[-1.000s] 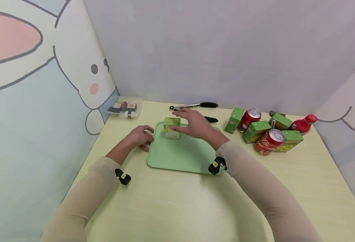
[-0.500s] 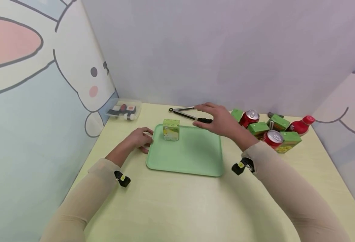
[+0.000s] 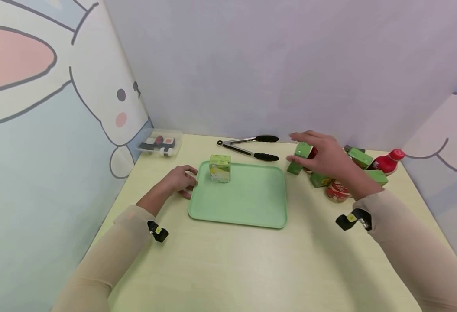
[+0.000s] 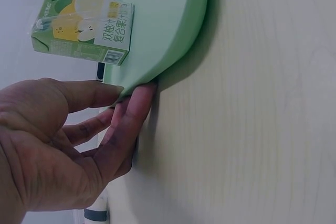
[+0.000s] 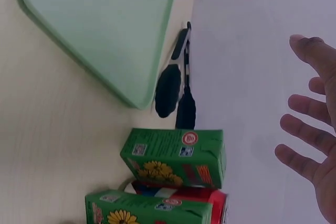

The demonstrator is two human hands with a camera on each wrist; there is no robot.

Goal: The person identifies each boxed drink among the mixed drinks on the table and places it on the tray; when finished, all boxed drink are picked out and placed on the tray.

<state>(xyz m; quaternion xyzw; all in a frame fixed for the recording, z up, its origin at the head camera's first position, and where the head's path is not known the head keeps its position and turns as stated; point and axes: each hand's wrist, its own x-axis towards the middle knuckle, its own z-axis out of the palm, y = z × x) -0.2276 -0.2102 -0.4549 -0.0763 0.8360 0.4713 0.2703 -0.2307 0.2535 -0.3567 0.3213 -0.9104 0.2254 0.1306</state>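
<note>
My left hand (image 3: 179, 180) pinches the left rim of a light green tray (image 3: 240, 199); in the left wrist view the thumb lies on top and the fingers beneath. On the tray's back left corner area stands a small yellow-green juice carton (image 4: 86, 27), upright. My right hand (image 3: 323, 154) holds nothing and hovers with fingers spread over the drinks on the right. Closest to it is a green drink carton (image 5: 173, 156) with yellow flowers, which shows between thumb and fingers in the head view. The hand overlaps part of the drinks behind it.
Black-handled tongs (image 3: 267, 157) lie spread behind the tray. At the back left sits a clear box (image 3: 162, 141) of sushi-like pieces. Red cans, one a red drink can (image 3: 336, 191), several green cartons and a red bottle (image 3: 386, 162) cluster at the right, near the back wall.
My right hand has moved right, away from the yellow-green juice carton on the tray, to above the green cartons. The left hand stays at the tray rim.
</note>
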